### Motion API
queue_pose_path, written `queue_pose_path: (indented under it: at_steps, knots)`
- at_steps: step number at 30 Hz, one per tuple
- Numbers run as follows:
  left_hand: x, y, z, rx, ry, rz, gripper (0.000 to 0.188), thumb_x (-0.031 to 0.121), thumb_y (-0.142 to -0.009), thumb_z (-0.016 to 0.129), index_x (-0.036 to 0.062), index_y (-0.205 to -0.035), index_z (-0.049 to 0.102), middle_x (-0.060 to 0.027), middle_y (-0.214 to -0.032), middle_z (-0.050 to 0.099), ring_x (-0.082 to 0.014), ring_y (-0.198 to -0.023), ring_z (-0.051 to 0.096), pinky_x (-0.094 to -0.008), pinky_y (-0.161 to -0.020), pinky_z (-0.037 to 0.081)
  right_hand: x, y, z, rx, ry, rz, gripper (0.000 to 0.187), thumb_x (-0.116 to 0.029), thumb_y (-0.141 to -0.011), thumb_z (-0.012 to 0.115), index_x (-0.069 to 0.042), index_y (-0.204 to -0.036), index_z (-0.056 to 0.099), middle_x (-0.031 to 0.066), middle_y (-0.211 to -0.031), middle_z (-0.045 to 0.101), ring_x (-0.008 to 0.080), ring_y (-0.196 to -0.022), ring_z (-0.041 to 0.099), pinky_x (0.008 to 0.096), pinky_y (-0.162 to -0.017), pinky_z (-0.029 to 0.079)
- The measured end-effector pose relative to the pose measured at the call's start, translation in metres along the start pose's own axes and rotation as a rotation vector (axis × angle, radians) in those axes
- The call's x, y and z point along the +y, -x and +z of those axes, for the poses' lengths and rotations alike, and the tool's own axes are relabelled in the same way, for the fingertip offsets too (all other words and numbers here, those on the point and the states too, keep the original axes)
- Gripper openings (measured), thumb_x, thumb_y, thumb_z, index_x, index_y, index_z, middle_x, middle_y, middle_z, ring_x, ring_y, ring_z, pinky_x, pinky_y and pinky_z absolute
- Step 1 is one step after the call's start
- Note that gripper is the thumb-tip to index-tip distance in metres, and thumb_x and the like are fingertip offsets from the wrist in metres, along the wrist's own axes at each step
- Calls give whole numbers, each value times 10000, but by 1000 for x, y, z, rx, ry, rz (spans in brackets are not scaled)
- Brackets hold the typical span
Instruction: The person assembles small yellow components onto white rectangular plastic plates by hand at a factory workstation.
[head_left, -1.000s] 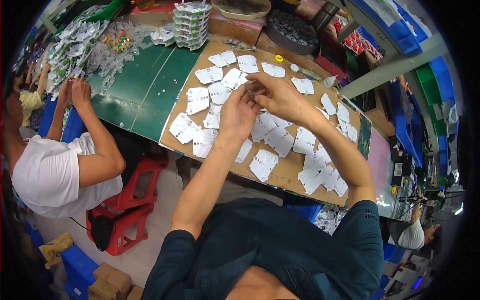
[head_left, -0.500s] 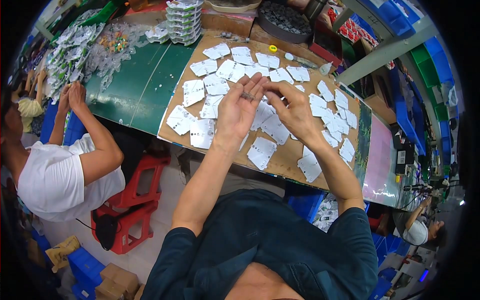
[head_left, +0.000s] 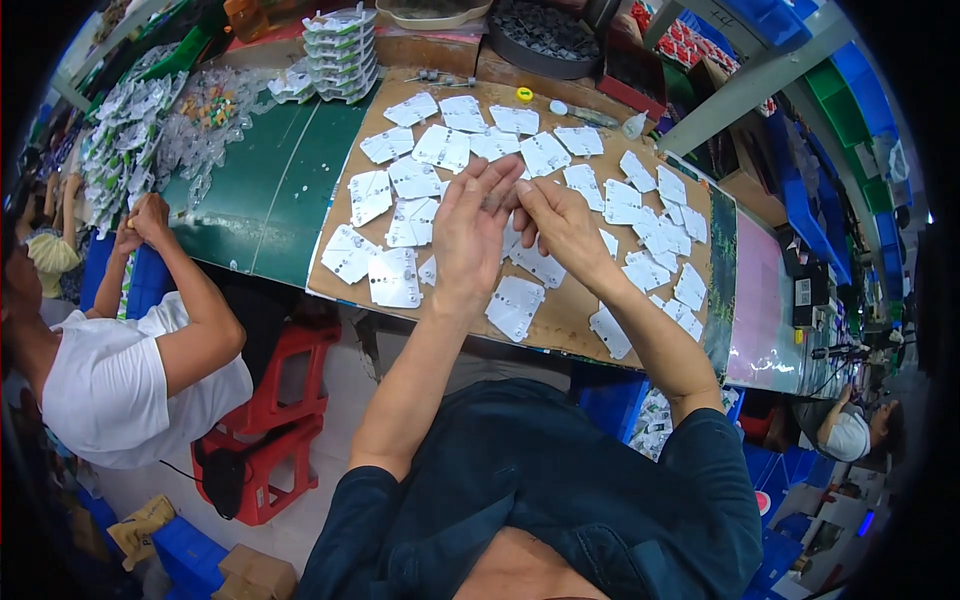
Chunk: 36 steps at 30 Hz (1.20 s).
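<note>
Cardboard (head_left: 567, 320) below, right hand (head_left: 562, 222) now nearer left hand (head_left: 468, 232)

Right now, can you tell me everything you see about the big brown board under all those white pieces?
The brown board is wide, flat and looks like cardboard. It lies beside a green tabletop, which is on its left. Many white pieces are spread over it, some overlapping toward the right. A small round yellow thing sits near its far edge. The left hand and right hand hide part of its middle.
</note>
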<state>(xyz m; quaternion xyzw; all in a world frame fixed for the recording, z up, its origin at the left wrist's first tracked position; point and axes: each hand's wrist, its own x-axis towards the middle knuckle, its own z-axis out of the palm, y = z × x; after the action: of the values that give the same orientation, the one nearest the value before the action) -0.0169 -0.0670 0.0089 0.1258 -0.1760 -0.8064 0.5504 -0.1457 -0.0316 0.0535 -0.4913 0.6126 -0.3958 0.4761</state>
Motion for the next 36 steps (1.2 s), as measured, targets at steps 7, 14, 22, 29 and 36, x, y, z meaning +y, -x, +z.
queue_pose_path:
  at_steps: [7,14,22,29,36]
  knots:
    - [3,1,2,160,-94,-202,278,98,-1006,416,-72,-1221,459,-269,-1223,555,-332,-1143,579,-418,-986,501,10,5,-13,220,343,-341,227,-178,-986,522,19,-1008,633,140,-812,648,217,-660,631,342,-603,487]
    - [-4,3,6,117,-294,-388,251,102,-937,625,-59,-1123,572,-143,-1035,647,-199,-952,643,-291,-825,551,24,4,-33,152,396,-432,206,-107,-984,530,7,-1113,644,61,-888,629,107,-721,573,245,-610,479]
    - [-11,-4,-6,101,-240,-361,206,78,-890,682,-15,-1060,609,-66,-921,639,-139,-824,609,-248,-692,492,7,13,-39,65,76,-189,248,-202,-978,552,-3,-1087,652,72,-849,624,116,-740,612,240,-612,490]
    - [-15,-4,2,96,-351,-315,209,40,-889,670,-24,-1073,595,-72,-890,635,-134,-791,608,-224,-632,479,8,4,-49,-54,3,179,454,-415,-1003,466,-1,-885,608,20,-685,587,84,-507,563,210,-408,409]
    - [-8,-4,6,136,-334,-373,222,139,-935,620,-12,-1091,572,-66,-843,604,-90,-657,538,-182,-474,377,16,2,-46,20,46,-3,257,-257,-1011,512,-19,-951,588,5,-733,588,64,-645,600,183,-511,442]
